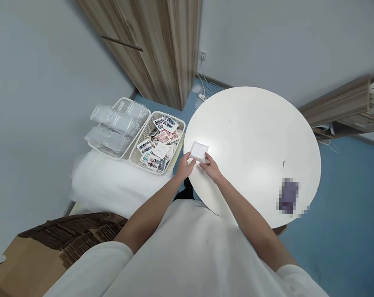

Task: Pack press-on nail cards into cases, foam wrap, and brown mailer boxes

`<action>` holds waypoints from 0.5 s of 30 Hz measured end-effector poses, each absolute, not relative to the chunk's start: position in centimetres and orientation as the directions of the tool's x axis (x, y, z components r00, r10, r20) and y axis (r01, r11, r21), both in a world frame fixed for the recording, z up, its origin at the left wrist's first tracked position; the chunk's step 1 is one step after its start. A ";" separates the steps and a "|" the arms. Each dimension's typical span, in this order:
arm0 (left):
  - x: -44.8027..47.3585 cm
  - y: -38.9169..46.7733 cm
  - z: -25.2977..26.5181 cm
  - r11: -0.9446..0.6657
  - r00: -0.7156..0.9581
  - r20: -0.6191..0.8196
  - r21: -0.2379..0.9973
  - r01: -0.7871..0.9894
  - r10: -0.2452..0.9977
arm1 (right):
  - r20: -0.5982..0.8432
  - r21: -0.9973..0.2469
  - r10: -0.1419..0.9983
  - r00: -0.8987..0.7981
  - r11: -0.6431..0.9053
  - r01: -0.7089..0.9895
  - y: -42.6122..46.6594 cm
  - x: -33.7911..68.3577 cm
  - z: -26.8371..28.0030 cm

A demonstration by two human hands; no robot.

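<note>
Between my two hands is a small white square packet point(199, 151), held over the near left part of the round white table point(251, 123). My left hand point(184, 166) grips its left lower corner with thumb and fingers. At its right lower corner, my right hand point(210, 167) pinches the edge. What lies inside the packet cannot be made out. Left of my hands stands a cream plastic basket point(157, 171) filled with patterned cards. Beside it, a second basket point(122, 99) holds stacks of clear plastic sleeves point(121, 123).
White wrapping material point(112, 181) lies below the baskets. Brown cardboard point(35, 255) is at the lower left. A blurred purple object point(288, 196) rests on the table's right side. A wooden cabinet point(156, 45) stands behind, and a cable with a power strip point(202, 97) runs along the floor.
</note>
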State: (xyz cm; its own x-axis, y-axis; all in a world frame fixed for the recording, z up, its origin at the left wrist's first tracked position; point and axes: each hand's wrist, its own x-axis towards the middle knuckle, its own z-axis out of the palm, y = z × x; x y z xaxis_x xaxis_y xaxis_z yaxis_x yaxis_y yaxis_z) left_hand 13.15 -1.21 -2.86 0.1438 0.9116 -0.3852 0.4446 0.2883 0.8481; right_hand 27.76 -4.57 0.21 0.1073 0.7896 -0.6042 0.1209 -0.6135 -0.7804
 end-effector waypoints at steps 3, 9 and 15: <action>12.8 -0.8 -2.7 0.299 0.173 -0.392 0.865 0.403 0.903 | -0.614 -0.773 0.781 0.110 -0.624 0.112 -4.1 27.5 0.1; 12.5 -0.9 -3.3 0.268 0.203 -0.365 0.883 0.386 0.909 | -0.593 -0.788 0.797 0.114 -0.604 0.120 -4.3 27.3 -0.1; 13.0 -1.2 -3.8 0.237 0.197 -0.334 0.887 0.396 0.922 | -0.552 -0.808 0.827 0.103 -0.562 0.180 -4.8 27.5 -0.2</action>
